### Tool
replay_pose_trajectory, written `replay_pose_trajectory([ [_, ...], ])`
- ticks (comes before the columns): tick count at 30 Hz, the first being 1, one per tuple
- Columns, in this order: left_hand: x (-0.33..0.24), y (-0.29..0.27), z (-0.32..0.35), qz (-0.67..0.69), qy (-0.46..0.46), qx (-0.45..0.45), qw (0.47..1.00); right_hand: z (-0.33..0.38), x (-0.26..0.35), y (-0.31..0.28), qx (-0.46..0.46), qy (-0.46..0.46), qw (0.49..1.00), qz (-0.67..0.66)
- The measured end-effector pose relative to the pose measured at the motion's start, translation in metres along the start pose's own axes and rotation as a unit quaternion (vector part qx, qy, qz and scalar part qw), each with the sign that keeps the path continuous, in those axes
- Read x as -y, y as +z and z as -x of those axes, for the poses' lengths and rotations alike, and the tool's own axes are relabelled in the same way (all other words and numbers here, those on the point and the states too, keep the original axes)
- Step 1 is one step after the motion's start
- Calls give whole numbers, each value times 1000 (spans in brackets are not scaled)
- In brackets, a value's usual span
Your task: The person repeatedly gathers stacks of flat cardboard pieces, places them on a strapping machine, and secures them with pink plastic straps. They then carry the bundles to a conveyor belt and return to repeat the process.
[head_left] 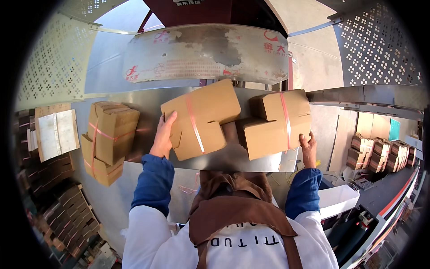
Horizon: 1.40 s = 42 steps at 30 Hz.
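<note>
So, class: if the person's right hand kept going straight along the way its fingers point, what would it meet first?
The right hand points up and away, already against the near edge of the right strapped cardboard bundle. It would press straight into that bundle; the curved metal guard lies beyond, though depth is hard to judge.
</note>
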<state>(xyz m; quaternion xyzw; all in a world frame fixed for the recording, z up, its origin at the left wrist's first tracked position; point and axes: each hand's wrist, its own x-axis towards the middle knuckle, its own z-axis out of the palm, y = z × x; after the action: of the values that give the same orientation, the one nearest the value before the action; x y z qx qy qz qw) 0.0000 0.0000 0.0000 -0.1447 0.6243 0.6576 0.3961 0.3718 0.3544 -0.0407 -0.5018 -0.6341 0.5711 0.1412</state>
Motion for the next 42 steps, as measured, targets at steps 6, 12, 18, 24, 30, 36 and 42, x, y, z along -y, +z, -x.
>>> replay_pose_trajectory([
  [6,47,4,28,77,31,-43,996,7,-5,-20,-10,19,999,27],
  [12,23,15,15,23,38,-27,999,6,1,10,-13,-3,999,-39],
  [18,9,40,7,-45,75,27,996,8,20,25,-22,-28,999,-8],
  [24,1,57,-13,-53,39,73,995,-11,-6,27,-18,-14,998,-61],
  [30,41,32,8,-5,36,81,996,-2,6,-9,85,36,996,-23],
  [36,33,39,-10,-19,15,60,998,-9,-2,13,45,35,998,42],
  [42,-22,57,-85,-38,39,89,995,-62,25,51,-7,17,1000,18],
])
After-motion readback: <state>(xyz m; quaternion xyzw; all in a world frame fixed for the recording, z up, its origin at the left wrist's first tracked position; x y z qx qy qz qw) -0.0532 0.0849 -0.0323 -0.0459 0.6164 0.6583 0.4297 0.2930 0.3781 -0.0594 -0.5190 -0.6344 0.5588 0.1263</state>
